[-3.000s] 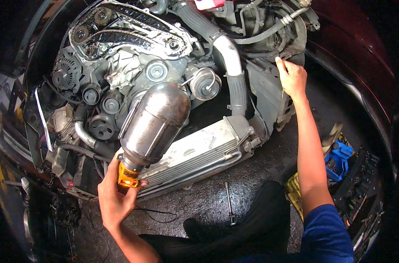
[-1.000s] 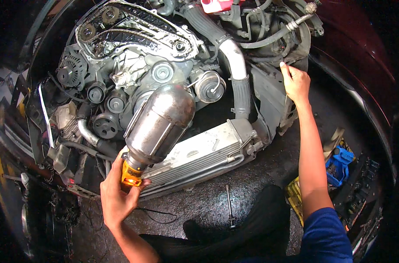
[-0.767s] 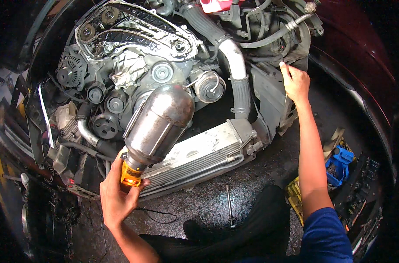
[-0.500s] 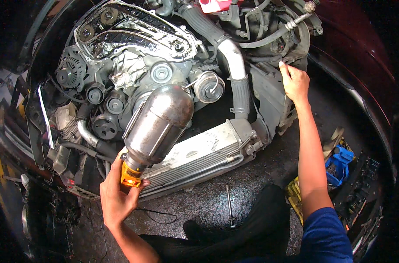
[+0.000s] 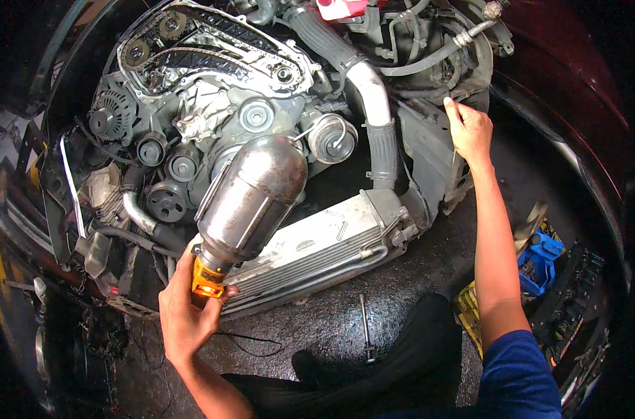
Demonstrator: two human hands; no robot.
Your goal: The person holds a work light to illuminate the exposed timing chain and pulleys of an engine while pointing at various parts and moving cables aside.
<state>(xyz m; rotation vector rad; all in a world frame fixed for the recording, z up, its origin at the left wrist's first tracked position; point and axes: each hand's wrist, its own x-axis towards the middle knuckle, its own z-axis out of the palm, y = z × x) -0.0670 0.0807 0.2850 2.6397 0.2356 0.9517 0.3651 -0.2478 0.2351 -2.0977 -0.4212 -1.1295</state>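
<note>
My left hand (image 5: 190,312) is closed around a small yellow, block-shaped device (image 5: 207,281) with a glowing orange end, apparently a lamp. Right above it, a large domed metal canister (image 5: 253,192), like a catalytic converter, lies in front of the engine; its narrow neck meets the yellow device. I cannot tell if the two are joined. My right hand (image 5: 471,133) is raised by the right side of the engine bay, fingers curled and one digit pointing up-left. A thin edge shows below the fist; what it holds is hidden.
Beyond the canister is the opened engine (image 5: 256,117) with exposed timing chain and pulleys. A radiator-like cooler (image 5: 331,234) crosses the front. A long-handled tool (image 5: 365,328) lies on the wet floor. A blue container (image 5: 537,269) and yellow tray stand at the right.
</note>
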